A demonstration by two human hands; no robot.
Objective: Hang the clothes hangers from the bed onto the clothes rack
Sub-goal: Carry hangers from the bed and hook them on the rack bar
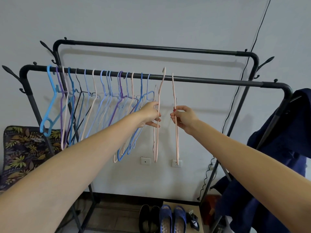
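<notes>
**Two pink hangers held at the near rail**

A black clothes rack (202, 81) with two rails stands against a pale wall. On the left half of the near rail hangs a row of hangers (94, 105) in blue, purple, pink and dark shades, crowded close together and seen nearly edge-on.

The left hand (150, 114) reaches in from the lower left, fingers curled round a pink hanger (157, 132) just right of the row. That hanger's hook stands up above the near rail; whether it rests on the rail cannot be told.

The right hand (183, 117) comes in from the lower right and pinches a second pink hanger (176, 140) between thumb and fingertips, about halfway down its length. This hanger hangs upright a little to the right of the first, the two apart from each other. Its top reaches the near rail, but whether it is hooked over it is unclear.

A dark blue garment (276, 157) is draped on the right end of the rack. On the floor beneath sit a pair of blue slippers (172, 219) and black shoes (148, 217) beside them. A leaf-patterned cloth (23, 153) lies at the far left, and two wall sockets (145, 160) show behind the hangers.
</notes>
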